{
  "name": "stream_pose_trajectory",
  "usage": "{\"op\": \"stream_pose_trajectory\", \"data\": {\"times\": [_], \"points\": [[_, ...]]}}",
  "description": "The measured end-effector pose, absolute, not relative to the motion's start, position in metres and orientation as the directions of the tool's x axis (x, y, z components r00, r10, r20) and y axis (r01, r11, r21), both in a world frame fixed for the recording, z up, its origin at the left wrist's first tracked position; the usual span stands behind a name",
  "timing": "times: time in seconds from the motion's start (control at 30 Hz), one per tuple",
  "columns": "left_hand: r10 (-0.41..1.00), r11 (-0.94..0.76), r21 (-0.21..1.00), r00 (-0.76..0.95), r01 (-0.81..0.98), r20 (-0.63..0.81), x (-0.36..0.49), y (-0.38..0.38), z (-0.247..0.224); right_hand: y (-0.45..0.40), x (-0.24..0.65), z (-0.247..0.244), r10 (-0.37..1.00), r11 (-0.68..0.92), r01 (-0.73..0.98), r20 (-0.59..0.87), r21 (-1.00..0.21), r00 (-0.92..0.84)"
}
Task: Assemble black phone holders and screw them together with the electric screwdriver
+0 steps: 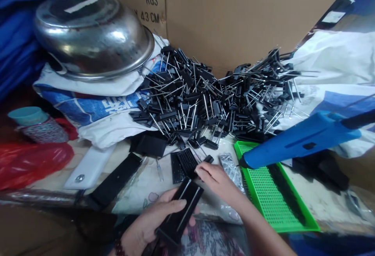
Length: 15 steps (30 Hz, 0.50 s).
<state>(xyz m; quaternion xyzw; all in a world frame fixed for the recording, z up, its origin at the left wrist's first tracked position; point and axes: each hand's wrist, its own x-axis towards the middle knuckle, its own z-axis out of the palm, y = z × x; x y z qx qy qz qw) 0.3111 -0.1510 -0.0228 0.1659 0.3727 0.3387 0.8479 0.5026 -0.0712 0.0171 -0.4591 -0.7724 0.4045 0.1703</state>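
Left hand (pixel 161 215) grips a black housing (pixel 182 215) left of the green tray (pixel 268 205), thumb across it, apparently for steadiness; right hand (pixel 216 178), nearer the tray, curls its fingers, hold unclear.

Soft, middling light here, and there's the glare, white patches flaring on the steel basin (pixel 93 49), glints along the metal rods (pixel 206 106)! Shadow swallows the bottom-left corner; outer edges smear and stretch (top right especially).
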Motion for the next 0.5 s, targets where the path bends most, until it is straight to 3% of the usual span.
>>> {"op": "stream_pose_trajectory", "data": {"times": [0.07,0.13,0.33,0.5], "points": [[0.707,0.706,0.525,0.422,-0.476,-0.568,0.309,-0.153,-0.023,-0.071,0.504,0.008,0.866,0.302,0.676,-0.103,-0.672,-0.490],[0.702,0.704,0.517,0.370,-0.487,-0.608,0.307,-0.153,-0.022,-0.072,0.500,-0.002,0.860,0.331,0.690,-0.096,-0.643,-0.502],[0.748,0.605,0.544,0.182,-0.582,-0.638,0.308,-0.143,-0.013,-0.064,0.478,-0.017,0.811,0.344,0.374,0.072,-0.861,-0.581],[0.733,0.590,0.477,0.183,-0.652,-0.655,0.307,-0.142,-0.015,-0.047,0.490,-0.019,0.926,0.330,0.409,0.209,-0.851,-0.313]]}}
